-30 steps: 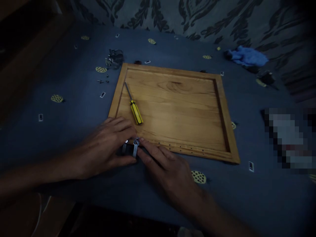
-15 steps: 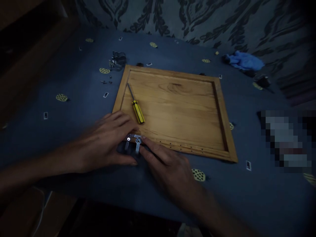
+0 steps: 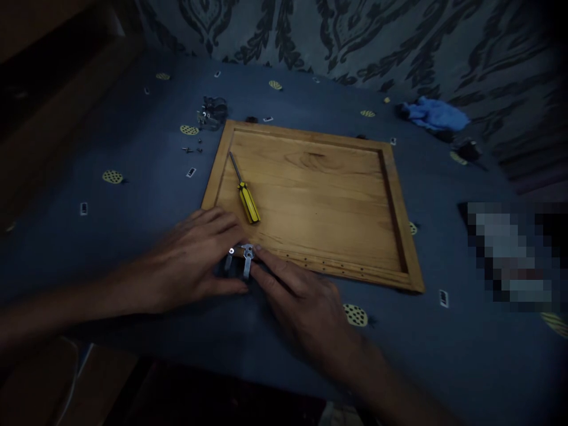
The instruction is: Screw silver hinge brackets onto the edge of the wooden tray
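A framed wooden panel (image 3: 310, 195) lies flat on the blue cloth. At its near left edge sits a small silver metal bracket (image 3: 248, 254), which looks like a hinge, with a cross-head screw (image 3: 231, 251) beside its left part. My right hand (image 3: 306, 302) pinches the bracket's right side between fingertips. My left hand (image 3: 195, 254) rests over the panel's near left corner, fingers stretched and thumb apart below the bracket; its fingertips are partly hidden. A yellow-handled screwdriver (image 3: 248, 203) lies on the panel, tip pointing away from me.
Several loose screws (image 3: 189, 149) and a dark cluster of metal hardware (image 3: 212, 112) lie beyond the panel's left side. A crumpled blue cloth or bag (image 3: 437, 114) is at the far right. A blurred-out object (image 3: 510, 254) lies at the right. A patterned wall (image 3: 302, 35) closes the back.
My left fingers have shifted slightly over the bracket, covering more of its top. My right hand stays at the bracket. The view has moved a little.
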Motion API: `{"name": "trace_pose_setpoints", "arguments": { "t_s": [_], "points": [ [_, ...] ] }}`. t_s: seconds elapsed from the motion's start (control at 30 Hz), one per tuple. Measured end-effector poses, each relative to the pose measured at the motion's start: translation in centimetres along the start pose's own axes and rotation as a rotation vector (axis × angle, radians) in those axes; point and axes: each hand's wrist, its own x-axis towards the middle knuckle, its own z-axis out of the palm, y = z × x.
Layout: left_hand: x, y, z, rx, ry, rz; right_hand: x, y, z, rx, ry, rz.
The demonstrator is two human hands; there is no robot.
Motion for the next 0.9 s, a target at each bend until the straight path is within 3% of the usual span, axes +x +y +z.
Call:
{"name": "trace_pose_setpoints", "arguments": {
  "t_s": [0.47,0.9],
  "points": [
    [0.04,0.02,0.39,-0.012,0.07,0.027,0.11,0.02,-0.39,0.024,-0.037,-0.005],
    [0.1,0.1,0.33,-0.05,0.057,0.017,0.04,0.11,-0.06,0.039,-0.007,-0.012]
  ]
}}
